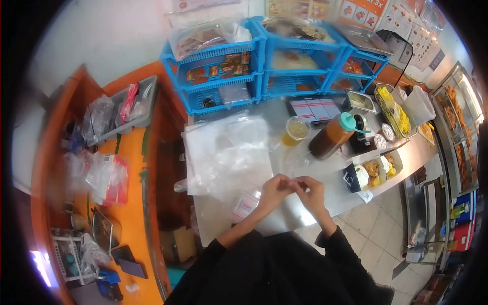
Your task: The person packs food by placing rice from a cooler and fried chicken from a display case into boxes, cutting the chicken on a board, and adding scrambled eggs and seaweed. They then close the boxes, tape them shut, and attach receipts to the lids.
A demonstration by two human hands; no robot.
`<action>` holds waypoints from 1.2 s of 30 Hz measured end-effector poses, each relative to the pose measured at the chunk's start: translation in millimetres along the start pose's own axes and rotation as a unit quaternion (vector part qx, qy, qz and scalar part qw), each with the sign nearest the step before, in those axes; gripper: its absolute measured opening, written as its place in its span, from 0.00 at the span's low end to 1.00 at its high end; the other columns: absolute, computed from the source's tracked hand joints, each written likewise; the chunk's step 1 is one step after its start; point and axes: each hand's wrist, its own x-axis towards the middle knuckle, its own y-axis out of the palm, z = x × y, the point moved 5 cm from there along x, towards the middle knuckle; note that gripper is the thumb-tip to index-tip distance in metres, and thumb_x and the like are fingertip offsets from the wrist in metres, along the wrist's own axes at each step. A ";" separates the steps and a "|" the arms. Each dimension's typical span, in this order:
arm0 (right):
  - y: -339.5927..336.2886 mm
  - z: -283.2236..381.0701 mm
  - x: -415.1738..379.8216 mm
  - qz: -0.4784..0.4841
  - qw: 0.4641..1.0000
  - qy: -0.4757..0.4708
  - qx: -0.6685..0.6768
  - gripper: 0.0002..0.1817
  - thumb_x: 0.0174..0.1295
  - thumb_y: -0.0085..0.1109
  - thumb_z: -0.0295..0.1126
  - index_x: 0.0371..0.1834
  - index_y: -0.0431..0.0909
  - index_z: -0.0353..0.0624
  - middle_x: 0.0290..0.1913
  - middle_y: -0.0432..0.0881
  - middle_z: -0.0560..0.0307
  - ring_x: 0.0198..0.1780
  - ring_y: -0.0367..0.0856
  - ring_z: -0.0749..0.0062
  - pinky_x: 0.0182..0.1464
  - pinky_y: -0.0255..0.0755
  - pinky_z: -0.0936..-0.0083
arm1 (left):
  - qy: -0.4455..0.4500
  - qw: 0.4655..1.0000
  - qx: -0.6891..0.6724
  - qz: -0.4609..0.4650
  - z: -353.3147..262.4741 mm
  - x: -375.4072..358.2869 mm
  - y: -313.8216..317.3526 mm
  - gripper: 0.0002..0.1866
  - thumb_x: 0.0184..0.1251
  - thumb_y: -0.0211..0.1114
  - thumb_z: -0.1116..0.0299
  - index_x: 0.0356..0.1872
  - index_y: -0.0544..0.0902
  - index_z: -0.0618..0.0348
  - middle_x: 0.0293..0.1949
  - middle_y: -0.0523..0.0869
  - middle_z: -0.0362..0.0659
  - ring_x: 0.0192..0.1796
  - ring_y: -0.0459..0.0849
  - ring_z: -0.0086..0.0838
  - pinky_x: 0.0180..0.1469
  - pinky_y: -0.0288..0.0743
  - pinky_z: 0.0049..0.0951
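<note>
Over the front edge of the steel counter [218, 216], my left hand [276, 191] and my right hand [310, 191] meet with fingertips pinched together. Whatever is between the fingertips is too small to make out. Beyond them stand a lidded cup of yellow drink [295, 130] and a brown bottle [329, 138] with a teal cap. White sheets and clear plastic bags [229, 147] lie left of my hands. Near my left forearm is a small printed packet [245, 205]. Open boxes of fried food [373, 174] sit to the right.
Blue stacked racks [218, 71] line the back wall. A tablet [315, 110] lies before them, with a tray of yellow packets [394, 109] at right. An orange shelf unit [129, 178] stands at left; a display case with fried food [460, 127] is far right.
</note>
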 end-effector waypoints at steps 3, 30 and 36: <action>-15.9 -8.2 10.1 0.094 0.994 -0.021 0.041 0.06 0.53 0.56 0.28 0.25 0.76 0.35 0.22 0.76 0.52 0.20 0.74 0.65 0.24 0.67 0.76 | 0.010 0.998 0.057 -0.019 -3.0 7.2 7.8 0.07 0.54 0.61 0.75 0.34 0.77 0.62 0.32 0.81 0.41 0.34 0.78 0.20 0.38 0.72 0.20; -10.7 -53.7 -1.2 0.018 0.895 -0.249 -0.370 0.20 0.44 0.58 0.43 0.45 0.76 0.59 0.57 0.64 0.50 0.63 0.50 0.50 0.59 0.38 0.39 | 0.204 0.909 0.353 -0.087 -27.9 1.9 77.7 0.14 0.48 0.60 0.77 0.40 0.77 0.57 0.40 0.76 0.46 0.41 0.77 0.38 0.41 0.72 0.30; -0.8 -56.9 -14.1 0.328 0.879 -0.231 -0.258 0.25 0.47 0.56 0.51 0.50 0.74 0.59 0.60 0.59 0.52 0.65 0.45 0.46 0.58 0.37 0.35 | 0.174 0.901 0.374 0.132 -28.2 7.5 38.5 0.27 0.45 0.68 0.63 0.50 0.71 0.55 0.46 0.74 0.46 0.50 0.73 0.37 0.54 0.65 0.33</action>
